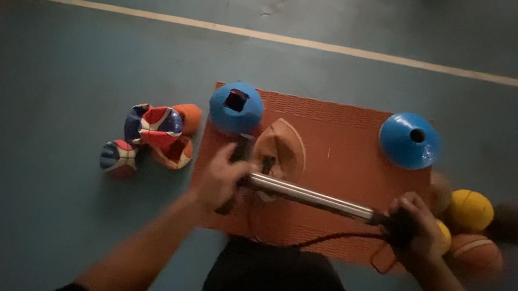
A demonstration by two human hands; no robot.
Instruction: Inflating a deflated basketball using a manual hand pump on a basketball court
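Left hand [221, 181] gripping pump [309, 197] barrel end, right hand [414, 230] clenched on its handle, both over orange mat [346, 158], bare floor [45, 66] beyond its edges

The mat [340, 151] is rust-orange with a fine ribbed weave. Two cone markers [236, 108] on it are bright blue. The pump barrel [309, 197] is shiny silver, its hose [327, 238] dark red. The flat ball [280, 149] is tan-orange. Deflated balls [156, 127] at the side show red, white and navy panels (one plain orange). Round balls [469, 210] are yellow and orange. The floor [45, 66] is dull teal with a pale line [155, 16].
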